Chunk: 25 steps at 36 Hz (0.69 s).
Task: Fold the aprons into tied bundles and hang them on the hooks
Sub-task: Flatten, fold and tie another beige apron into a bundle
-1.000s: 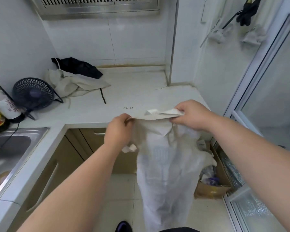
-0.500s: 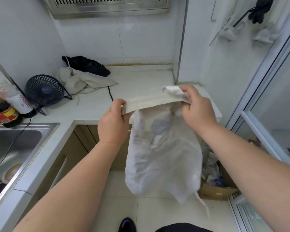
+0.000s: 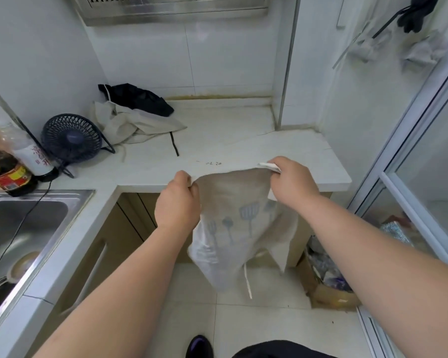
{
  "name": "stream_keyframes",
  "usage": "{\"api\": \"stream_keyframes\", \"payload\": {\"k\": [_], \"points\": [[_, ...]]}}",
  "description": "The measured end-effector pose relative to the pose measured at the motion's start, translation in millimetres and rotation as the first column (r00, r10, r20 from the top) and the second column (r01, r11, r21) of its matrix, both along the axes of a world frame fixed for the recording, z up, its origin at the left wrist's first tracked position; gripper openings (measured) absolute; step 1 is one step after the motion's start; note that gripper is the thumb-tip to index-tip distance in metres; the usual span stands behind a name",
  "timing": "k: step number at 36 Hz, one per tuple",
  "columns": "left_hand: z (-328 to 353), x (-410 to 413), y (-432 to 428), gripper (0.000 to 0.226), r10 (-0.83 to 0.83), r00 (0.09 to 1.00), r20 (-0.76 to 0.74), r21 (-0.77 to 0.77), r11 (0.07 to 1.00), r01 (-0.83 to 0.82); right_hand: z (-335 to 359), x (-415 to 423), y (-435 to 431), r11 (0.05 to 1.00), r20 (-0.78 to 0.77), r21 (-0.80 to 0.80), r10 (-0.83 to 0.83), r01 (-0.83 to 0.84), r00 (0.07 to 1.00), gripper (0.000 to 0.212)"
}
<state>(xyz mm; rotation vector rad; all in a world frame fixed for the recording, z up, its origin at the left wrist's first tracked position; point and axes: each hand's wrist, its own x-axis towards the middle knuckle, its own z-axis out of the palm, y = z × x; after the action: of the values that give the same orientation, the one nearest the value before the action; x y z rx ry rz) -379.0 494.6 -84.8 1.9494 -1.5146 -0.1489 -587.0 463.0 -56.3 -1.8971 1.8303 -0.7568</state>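
Both hands have lowered the apron (image 3: 239, 223) at frame centre; left hand (image 3: 177, 202) and right hand (image 3: 294, 180) fingers clamp its top edge, cloth hanging lengthwise before the worktop (image 3: 243, 140).

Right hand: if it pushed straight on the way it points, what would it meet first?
Probably the white countertop, just beyond the right hand holding the beige apron; depth is unclear.
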Motion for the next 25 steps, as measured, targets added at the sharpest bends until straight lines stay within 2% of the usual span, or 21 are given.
{"api": "stream_keyframes", "payload": {"k": [2, 5, 7, 9, 11, 12, 13, 14, 15, 16, 17, 18, 22, 25], "points": [[3, 0, -1, 0.019, -0.031, 0.998, -0.051, 0.076, 0.996, 0.035, 1, -1, -5, 1.0, -0.003, 0.022, -0.004, 0.004, 1.0, 0.031], [6, 6, -5, 0.019, -0.136, 0.987, 0.083, 0.439, 0.894, 0.086, -2, -4, -9, 0.998, -0.03, 0.063, -0.009, 0.01, 1.0, 0.025], [9, 10, -8, 0.005, -0.139, 0.976, 0.169, 0.561, 0.828, 0.021, -1, -4, -10, 0.99, -0.057, 0.14, 0.021, -0.012, 0.998, 0.028], [15, 10, -8, 0.012, -0.037, 0.983, 0.178, 0.47, 0.881, -0.052, 0, -2, -10, 0.994, 0.015, 0.112, 0.011, -0.013, 1.0, 0.034], [21, 6, -5, 0.012, 0.09, 0.991, 0.101, 0.175, 0.979, -0.106, 4, 2, -4, 0.993, 0.185, -0.091, -0.056, 0.074, 0.981, 0.036], [23, 5, -2, 0.017, 0.119, 0.992, 0.048, 0.01, 0.993, -0.119, 6, 4, -1, 0.976, 0.272, -0.183, -0.069, 0.122, 0.96, 0.037], [25, 5, 0, 0.018, 0.107, 0.992, 0.063, -0.053, 0.993, -0.104, 7, 3, 1, 0.966, 0.286, -0.22, -0.071, 0.138, 0.956, 0.039], [26, 6, 0, 0.015, 0.069, 0.993, 0.101, 0.002, 0.998, -0.069, 6, 2, 1, 0.976, 0.217, -0.185, -0.07, 0.112, 0.974, 0.04], [23, 7, -2, 0.012, -0.003, 0.984, 0.177, 0.173, 0.984, -0.029, 3, -1, 0, 0.995, 0.062, -0.078, -0.056, 0.061, 0.996, 0.039], [20, 7, -3, 0.014, -0.078, 0.969, 0.235, 0.391, 0.92, -0.021, -3, -3, -1, 0.998, -0.075, 0.047, -0.025, 0.029, 0.997, 0.036], [16, 8, -2, 0.016, -0.118, 0.962, 0.247, 0.53, 0.847, -0.033, -8, -5, -1, 0.991, -0.133, 0.132, -0.011, 0.029, 0.991, 0.032], [14, 7, -2, 0.016, -0.134, 0.957, 0.257, 0.582, 0.812, -0.042, -11, -6, 0, 0.986, -0.141, 0.166, -0.008, 0.032, 0.99, 0.03], [17, 5, -3, 0.013, -0.002, 0.953, 0.304, 0.378, 0.918, -0.119, -18, -4, 0, 0.991, -0.026, 0.129, -0.041, 0.044, 0.999, 0.03], [20, 6, -2, 0.017, -0.006, 0.936, 0.353, 0.4, 0.905, -0.145, -16, -2, -3, 0.987, 0.057, 0.157, -0.047, 0.037, 0.997, 0.036]]}}
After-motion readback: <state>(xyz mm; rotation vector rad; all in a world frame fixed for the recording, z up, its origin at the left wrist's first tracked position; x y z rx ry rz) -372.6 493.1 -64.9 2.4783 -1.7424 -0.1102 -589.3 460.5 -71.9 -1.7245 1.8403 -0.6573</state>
